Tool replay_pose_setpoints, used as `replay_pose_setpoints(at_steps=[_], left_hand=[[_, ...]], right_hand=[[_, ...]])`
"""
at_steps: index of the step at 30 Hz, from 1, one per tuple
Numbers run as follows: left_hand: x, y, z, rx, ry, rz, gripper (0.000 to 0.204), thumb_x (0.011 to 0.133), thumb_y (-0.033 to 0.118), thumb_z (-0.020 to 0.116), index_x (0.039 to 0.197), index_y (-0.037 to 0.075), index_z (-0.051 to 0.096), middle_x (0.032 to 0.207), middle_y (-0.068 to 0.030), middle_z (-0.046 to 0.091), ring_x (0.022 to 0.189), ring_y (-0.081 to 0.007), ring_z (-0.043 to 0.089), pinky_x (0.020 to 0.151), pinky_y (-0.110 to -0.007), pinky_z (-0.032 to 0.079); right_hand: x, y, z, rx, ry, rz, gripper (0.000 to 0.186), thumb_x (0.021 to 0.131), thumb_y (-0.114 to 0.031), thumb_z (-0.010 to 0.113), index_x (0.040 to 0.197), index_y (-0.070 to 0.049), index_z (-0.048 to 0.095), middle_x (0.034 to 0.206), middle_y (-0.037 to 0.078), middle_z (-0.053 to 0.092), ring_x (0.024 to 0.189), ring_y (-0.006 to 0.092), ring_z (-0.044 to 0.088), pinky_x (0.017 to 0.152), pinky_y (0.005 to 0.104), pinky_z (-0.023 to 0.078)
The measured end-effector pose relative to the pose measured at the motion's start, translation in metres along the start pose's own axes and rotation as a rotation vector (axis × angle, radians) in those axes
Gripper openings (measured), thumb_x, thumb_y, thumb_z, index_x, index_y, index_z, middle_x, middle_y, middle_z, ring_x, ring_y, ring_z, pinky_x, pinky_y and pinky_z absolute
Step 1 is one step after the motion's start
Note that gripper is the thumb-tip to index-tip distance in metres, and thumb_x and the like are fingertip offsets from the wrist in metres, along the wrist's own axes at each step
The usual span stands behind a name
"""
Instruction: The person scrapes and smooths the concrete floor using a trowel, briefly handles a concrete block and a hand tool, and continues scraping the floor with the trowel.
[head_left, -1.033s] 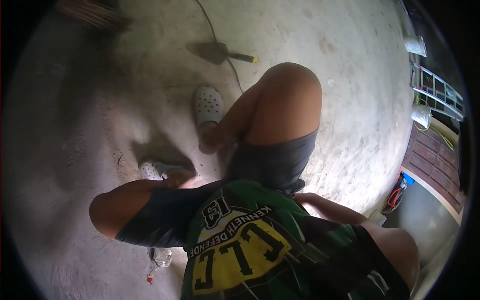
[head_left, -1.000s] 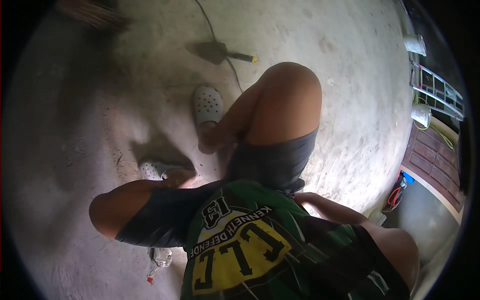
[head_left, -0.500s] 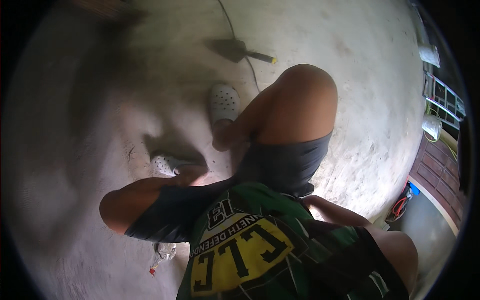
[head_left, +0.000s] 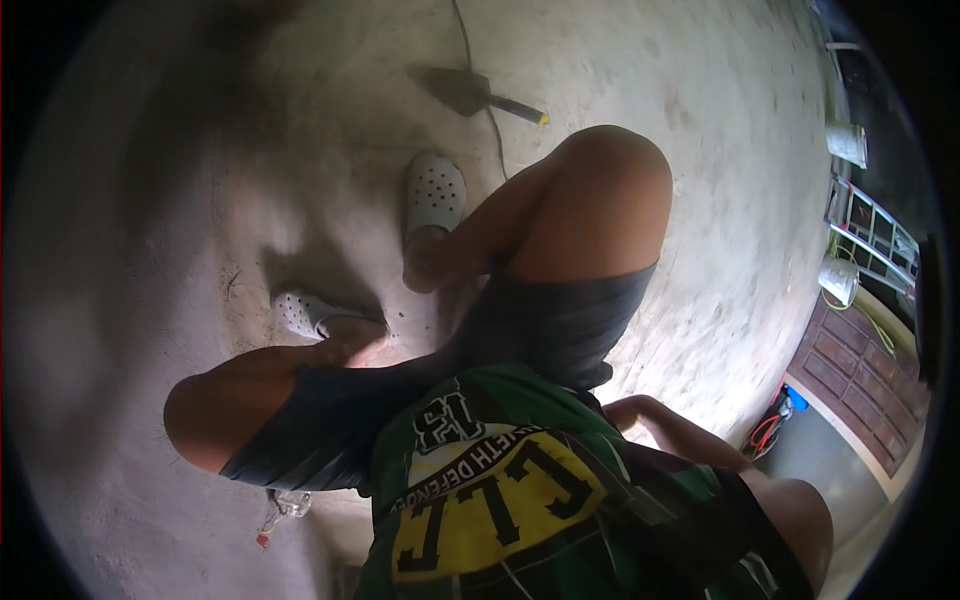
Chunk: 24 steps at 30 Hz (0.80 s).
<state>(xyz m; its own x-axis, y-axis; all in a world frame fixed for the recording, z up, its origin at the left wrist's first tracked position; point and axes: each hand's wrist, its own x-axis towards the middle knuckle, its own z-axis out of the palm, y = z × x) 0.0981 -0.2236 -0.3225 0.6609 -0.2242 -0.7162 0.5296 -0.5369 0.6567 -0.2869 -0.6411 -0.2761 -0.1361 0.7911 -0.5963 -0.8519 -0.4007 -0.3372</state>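
Observation:
My right forearm (head_left: 685,432) bends in beside my hip at the lower right. Only the edge of my right hand (head_left: 624,410) shows by my dark shorts (head_left: 560,325); its fingers are hidden, so I cannot see what it touches. My left hand is out of view. Beyond my raised right knee lies a trowel (head_left: 462,91) with a dark pointed blade and a black, yellow-tipped handle. A thin dark cable (head_left: 463,40) runs along the floor and meets the trowel. Both feet wear light perforated clogs (head_left: 437,192).
A crumpled clear plastic item (head_left: 292,503) with a red bit lies behind my left thigh. Along the right stand white buckets (head_left: 847,145), a metal ladder (head_left: 868,235), a brown panelled door (head_left: 862,360) and a red and blue bundle (head_left: 772,425). The concrete floor (head_left: 730,130) carries stains.
My view has shifted slightly, so legs and far-right objects sit further left. A blurred brownish shape at the upper left edge no longer shows. The trowel appears to lie still.

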Motion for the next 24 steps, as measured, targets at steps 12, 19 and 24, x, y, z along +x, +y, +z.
replay_pose_setpoints(at_steps=[12,19,24], left_hand=[[-0.05,0.026,-0.011,0.498,-0.017,0.269,0.063,0.101,0.055,0.051,0.151,0.017,0.053,0.154,-0.0151,0.051,0.141,-0.0342,0.051,0.118,-0.053,0.04],[-0.158,-0.061,-0.109,0.606,0.062,0.014,0.063,0.103,0.057,0.049,0.152,0.018,0.052,0.156,-0.0143,0.051,0.142,-0.0336,0.05,0.119,-0.053,0.039],[-0.277,-0.173,-0.226,0.545,0.198,-0.401,0.063,0.103,0.058,0.048,0.153,0.019,0.052,0.156,-0.0138,0.05,0.142,-0.0331,0.05,0.119,-0.053,0.039]], right_hand=[[0.048,0.025,-0.039,0.032,0.178,0.071,0.048,0.093,-0.02,0.076,0.136,-0.002,0.064,0.133,0.011,0.068,0.117,0.0207,0.062,0.102,0.0388,0.049],[-0.013,-0.023,-0.131,-0.289,0.614,0.099,0.045,0.094,-0.022,0.075,0.134,-0.003,0.065,0.128,0.01,0.07,0.114,0.0202,0.064,0.098,0.0379,0.051],[-0.153,-0.155,-0.257,-0.528,1.287,-0.009,0.044,0.094,-0.024,0.075,0.132,-0.004,0.066,0.124,0.009,0.072,0.112,0.0199,0.065,0.096,0.0373,0.052]])
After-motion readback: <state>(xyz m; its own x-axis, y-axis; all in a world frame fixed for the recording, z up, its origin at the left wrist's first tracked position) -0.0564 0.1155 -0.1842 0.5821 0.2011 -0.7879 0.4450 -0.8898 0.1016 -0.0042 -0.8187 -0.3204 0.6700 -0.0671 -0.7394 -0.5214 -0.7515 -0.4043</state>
